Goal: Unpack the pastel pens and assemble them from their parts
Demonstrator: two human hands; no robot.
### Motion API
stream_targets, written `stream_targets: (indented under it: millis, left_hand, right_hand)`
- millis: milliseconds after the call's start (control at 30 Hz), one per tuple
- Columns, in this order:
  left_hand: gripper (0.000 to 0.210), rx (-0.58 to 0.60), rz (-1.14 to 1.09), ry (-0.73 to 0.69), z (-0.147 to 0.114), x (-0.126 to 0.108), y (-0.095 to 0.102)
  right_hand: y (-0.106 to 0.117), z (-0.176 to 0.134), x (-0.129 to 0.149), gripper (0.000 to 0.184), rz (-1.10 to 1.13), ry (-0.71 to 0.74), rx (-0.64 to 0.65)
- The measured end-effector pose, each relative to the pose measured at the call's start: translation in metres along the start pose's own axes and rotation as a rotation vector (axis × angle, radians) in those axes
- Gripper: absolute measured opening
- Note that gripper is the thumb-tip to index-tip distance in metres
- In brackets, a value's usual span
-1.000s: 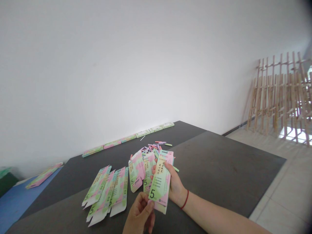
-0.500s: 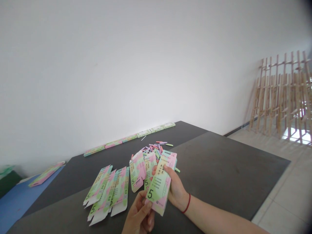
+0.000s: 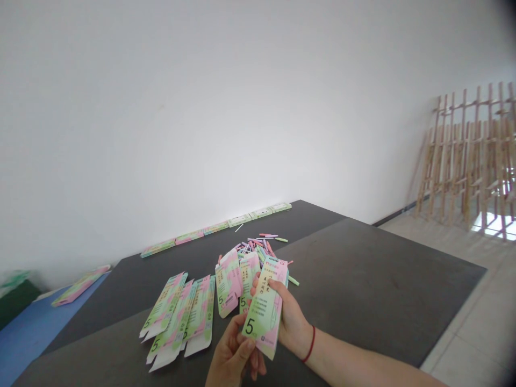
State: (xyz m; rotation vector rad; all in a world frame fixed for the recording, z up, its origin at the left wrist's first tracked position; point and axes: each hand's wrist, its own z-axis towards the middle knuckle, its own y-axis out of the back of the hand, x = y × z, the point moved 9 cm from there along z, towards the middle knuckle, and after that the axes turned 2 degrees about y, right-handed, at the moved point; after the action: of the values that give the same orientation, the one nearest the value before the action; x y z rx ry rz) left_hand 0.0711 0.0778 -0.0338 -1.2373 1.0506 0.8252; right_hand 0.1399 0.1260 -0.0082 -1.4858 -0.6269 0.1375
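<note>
Both hands hold one pastel green and pink carton (image 3: 264,312) marked with a large 5, tilted above the dark table. My right hand (image 3: 292,320) wraps around its right side, thumb on the front face. My left hand (image 3: 236,352) pinches the lower left corner between thumb and fingers. Just behind it stand or lean two similar cartons, a pink one (image 3: 228,285) and a greener one (image 3: 249,274). Beyond them lies a heap of pastel pens (image 3: 262,248). Left of my hands, several flat cartons (image 3: 177,317) overlap with white end flaps open.
A row of cartons (image 3: 189,236) lines the back edge of the dark table (image 3: 363,285) by the white wall. More flat cartons (image 3: 80,286) lie on a blue surface (image 3: 30,344) at far left. Wooden racks (image 3: 467,161) stand at right.
The held carton has tipped slightly and sits a little lower. My left fingers have shifted slightly at its lower corner. The view has moved a little; the other cartons stay put.
</note>
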Motion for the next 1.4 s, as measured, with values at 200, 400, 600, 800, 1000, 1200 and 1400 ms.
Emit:
stream_targets:
  millis: [200, 400, 600, 800, 1000, 1200, 1400]
  left_hand:
    - [0.071, 0.007, 0.088, -0.143, -0.003, -0.011, -0.013]
    - [0.090, 0.021, 0.103, -0.127, -0.006, -0.006, -0.020]
    - [0.080, 0.107, 0.088, -0.163, -0.010, -0.011, -0.026]
    - [0.071, 0.066, 0.150, -0.179, -0.011, -0.014, -0.024]
    - [0.073, 0.038, 0.145, -0.141, -0.013, -0.016, -0.025]
    - [0.074, -0.105, 0.125, 0.041, -0.011, -0.015, -0.010]
    - [0.071, -0.349, 0.299, 0.091, -0.012, -0.074, 0.044]
  right_hand:
    - [0.013, 0.006, -0.009, 0.025, 0.081, -0.052, -0.071]
    - [0.016, 0.005, -0.011, 0.024, 0.064, -0.002, -0.099]
    - [0.018, 0.003, -0.013, 0.029, -0.022, -0.031, -0.123]
    - [0.017, -0.004, -0.015, 0.030, -0.055, -0.050, -0.163]
    - [0.013, -0.007, -0.013, 0.029, -0.096, -0.025, -0.133]
    - [0.005, -0.002, -0.002, 0.031, -0.246, 0.118, -0.021]
    - [0.005, 0.007, 0.012, 0.042, -0.385, 0.228, 0.043]
